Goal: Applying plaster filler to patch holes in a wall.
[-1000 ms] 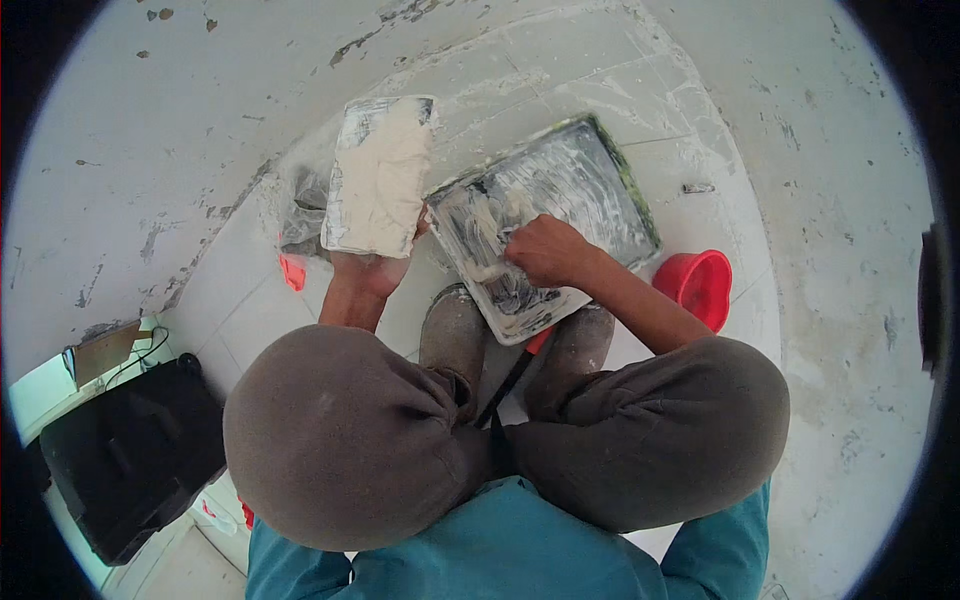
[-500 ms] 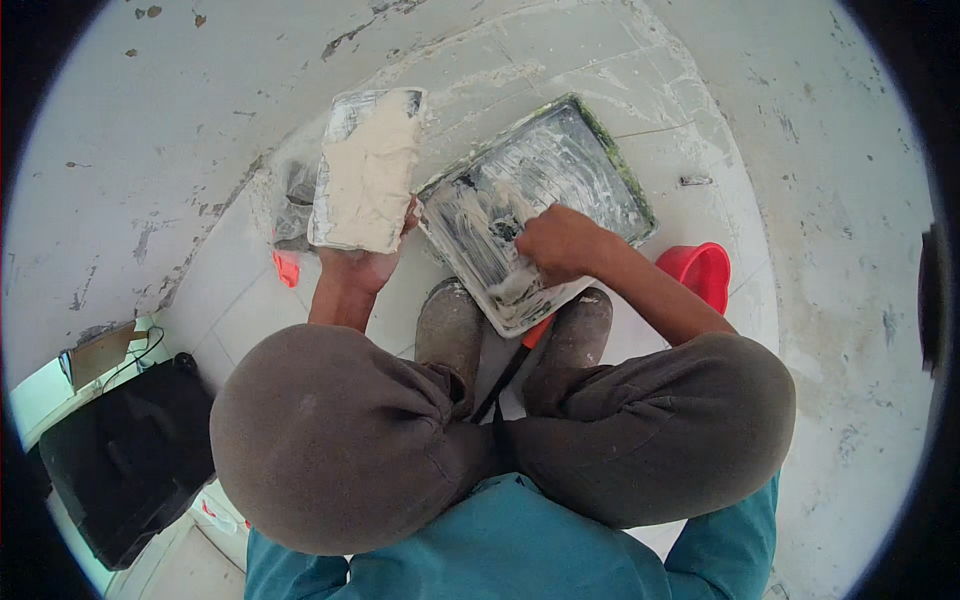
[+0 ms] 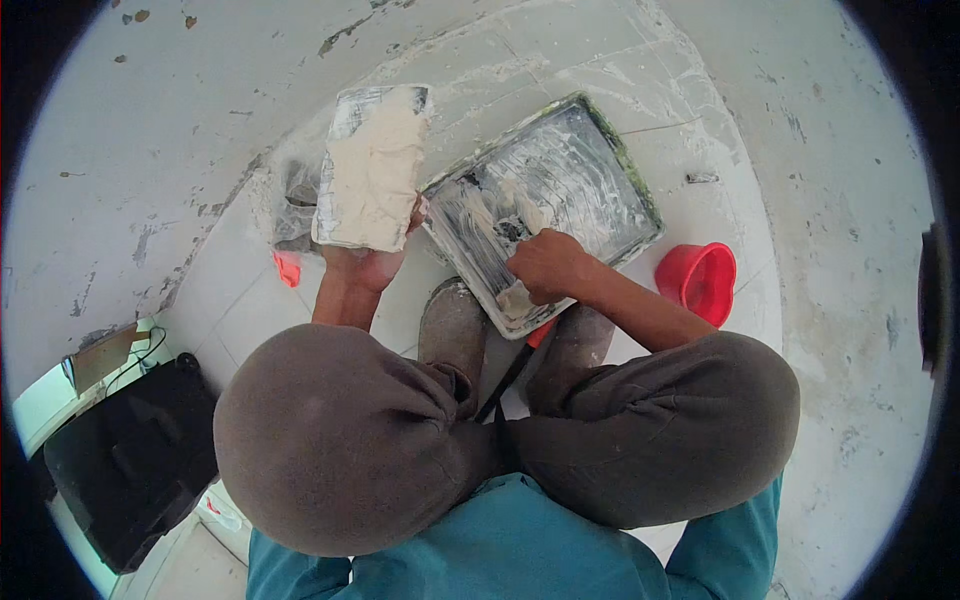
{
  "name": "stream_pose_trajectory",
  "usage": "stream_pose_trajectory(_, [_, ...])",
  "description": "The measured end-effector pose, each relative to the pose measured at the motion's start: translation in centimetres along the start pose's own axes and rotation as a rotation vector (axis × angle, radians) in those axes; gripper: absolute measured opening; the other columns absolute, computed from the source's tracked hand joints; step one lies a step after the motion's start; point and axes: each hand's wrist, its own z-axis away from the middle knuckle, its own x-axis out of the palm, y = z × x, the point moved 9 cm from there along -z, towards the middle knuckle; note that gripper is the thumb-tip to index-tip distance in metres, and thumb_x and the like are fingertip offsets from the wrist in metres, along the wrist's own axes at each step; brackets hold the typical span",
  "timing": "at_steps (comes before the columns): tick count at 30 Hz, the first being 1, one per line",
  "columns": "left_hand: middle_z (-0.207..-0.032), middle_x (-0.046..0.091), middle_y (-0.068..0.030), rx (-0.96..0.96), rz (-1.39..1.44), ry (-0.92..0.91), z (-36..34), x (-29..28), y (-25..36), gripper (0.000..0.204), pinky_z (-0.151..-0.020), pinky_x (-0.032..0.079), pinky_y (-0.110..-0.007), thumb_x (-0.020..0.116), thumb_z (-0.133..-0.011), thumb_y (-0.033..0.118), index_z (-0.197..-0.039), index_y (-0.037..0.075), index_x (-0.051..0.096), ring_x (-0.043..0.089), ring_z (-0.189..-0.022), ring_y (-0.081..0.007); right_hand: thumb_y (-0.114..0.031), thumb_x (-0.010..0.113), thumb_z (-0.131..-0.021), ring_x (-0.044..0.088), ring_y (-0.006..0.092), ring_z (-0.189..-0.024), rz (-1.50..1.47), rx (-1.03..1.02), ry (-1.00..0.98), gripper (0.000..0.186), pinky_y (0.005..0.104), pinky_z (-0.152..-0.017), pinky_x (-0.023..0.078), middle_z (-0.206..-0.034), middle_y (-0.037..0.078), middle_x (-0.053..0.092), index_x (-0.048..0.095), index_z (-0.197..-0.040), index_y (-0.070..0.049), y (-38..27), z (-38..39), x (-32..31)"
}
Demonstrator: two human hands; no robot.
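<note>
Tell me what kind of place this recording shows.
Probably a room under renovation or plastering: the left hand holds a flat board loaded with pale plaster, the right hand works in a smeared mixing tray, and the floor is blotched and flaking.

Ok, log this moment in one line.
left hand: holds plaster board | right hand: scraping in tray | red bucket: right of tray
</note>
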Motion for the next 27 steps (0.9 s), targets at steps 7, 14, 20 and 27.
stream_pose_trajectory(7, [-0.089,0.060,-0.0033,0.007,-0.048,0.115,0.4,0.2,0.9,0.031,-0.074,0.037,-0.036,0.054,-0.096,0.039,-0.112,0.013,0.061,0.047,-0.067,-0.0183,-0.021,0.065,-0.072,0.069,0.0389,-0.092,-0.291,0.149,-0.045,0.033,0.0481,-0.079,0.055,-0.096,0.021,0.070,0.068,-0.097,0.000,2.2,1.0,-1.7])
stream_pose_trajectory(14, [-0.088,0.059,-0.0045,-0.010,-0.046,-0.004,0.0,0.2,0.3,0.028,-0.070,0.037,-0.034,0.053,-0.097,0.037,-0.111,0.013,0.060,0.047,-0.066,-0.0188,-0.019,0.067,-0.071,0.071,0.0357,-0.086,-0.083,0.055,0.073,0.023,0.0461,-0.075,0.056,-0.089,0.018,0.071,0.071,-0.089,-0.004,1.7,0.4,-3.1])
stream_pose_trajectory(20, [-0.087,0.058,-0.0047,-0.020,0.008,-0.066,-0.1,0.2,0.5,0.028,-0.071,0.037,-0.035,0.053,-0.097,0.037,-0.110,0.013,0.059,0.046,-0.068,-0.0188,-0.014,0.068,-0.072,0.072,0.0320,-0.079,0.051,-0.084,0.221,0.012,0.0424,-0.068,0.057,-0.079,0.013,0.071,0.074,-0.079,-0.008,-1.4,0.6,-2.3])
stream_pose_trajectory(27, [-0.091,0.058,-0.0044,-0.018,0.001,0.193,0.2,-1.1,-0.1,0.030,-0.073,0.037,-0.035,0.053,-0.096,0.038,-0.113,0.014,0.057,0.046,-0.071,-0.0189,-0.013,0.067,-0.073,0.073,0.0327,-0.073,-0.007,-0.103,0.274,0.009,0.0427,-0.065,0.057,-0.076,0.014,0.071,0.074,-0.075,-0.007,-1.7,1.2,-1.6])
